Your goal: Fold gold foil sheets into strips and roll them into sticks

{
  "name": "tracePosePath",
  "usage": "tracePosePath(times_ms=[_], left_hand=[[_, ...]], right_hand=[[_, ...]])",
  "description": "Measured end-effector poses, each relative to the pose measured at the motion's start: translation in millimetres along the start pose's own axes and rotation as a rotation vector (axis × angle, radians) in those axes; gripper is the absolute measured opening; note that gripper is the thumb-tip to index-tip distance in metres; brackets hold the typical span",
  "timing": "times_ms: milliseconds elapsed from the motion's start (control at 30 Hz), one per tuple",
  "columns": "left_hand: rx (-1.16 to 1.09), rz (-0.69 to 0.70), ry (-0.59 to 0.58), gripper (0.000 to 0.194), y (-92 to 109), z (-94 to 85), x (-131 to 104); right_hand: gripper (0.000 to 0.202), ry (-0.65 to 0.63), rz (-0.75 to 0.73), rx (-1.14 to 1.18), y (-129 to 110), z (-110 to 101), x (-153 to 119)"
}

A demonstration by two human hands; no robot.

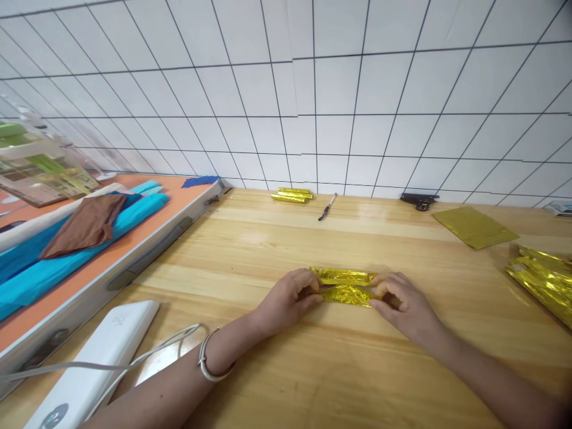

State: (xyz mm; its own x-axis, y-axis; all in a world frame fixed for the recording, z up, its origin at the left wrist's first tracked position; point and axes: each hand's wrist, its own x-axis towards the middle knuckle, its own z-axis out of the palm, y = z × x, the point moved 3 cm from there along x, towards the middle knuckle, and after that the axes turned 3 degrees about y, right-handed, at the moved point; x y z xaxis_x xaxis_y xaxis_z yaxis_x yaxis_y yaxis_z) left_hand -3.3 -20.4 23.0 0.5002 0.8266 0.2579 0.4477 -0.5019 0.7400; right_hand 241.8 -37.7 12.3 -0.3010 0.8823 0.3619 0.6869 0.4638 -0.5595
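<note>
A strip of shiny gold foil paper (pixel 346 294) lies on the wooden table, partly folded, with a lengthwise crease and a raised far edge. My left hand (pixel 299 292) pinches its left end between thumb and fingers. At the opposite end, my right hand (pixel 397 298) grips the foil in the same way, thumb toward me. Crinkles run across the part between both hands. The fingertips hide the strip's two ends.
Rolled gold foil tubes (pixel 292 195) and a pen (pixel 328 207) lie near the tiled wall. To the right are a gold sheet (pixel 476 226) and crumpled gold foil (pixel 543 280). A white device (pixel 93 363) with cables lies left, beside an orange-topped surface (pixel 179 205) bearing blue rolls (pixel 134 223).
</note>
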Motion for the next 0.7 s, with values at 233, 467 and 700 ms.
tracePosePath(times_ms=[233, 467, 700], left_hand=[[0.106, 0.253, -0.33, 0.013, 9, -9.8, -15], [0.225, -0.069, -0.028, 0.02, -2, -1.9, -26], [0.456, -0.132, 0.076, 0.016, -2, 8.1, -16]], right_hand=[[0.009, -0.162, -0.165, 0.066, -9, -8, -21], [0.013, -0.132, 0.142, 0.1, 2, -2, -17], [0.011, -0.068, 0.169, -0.101, 7, 11, -7]])
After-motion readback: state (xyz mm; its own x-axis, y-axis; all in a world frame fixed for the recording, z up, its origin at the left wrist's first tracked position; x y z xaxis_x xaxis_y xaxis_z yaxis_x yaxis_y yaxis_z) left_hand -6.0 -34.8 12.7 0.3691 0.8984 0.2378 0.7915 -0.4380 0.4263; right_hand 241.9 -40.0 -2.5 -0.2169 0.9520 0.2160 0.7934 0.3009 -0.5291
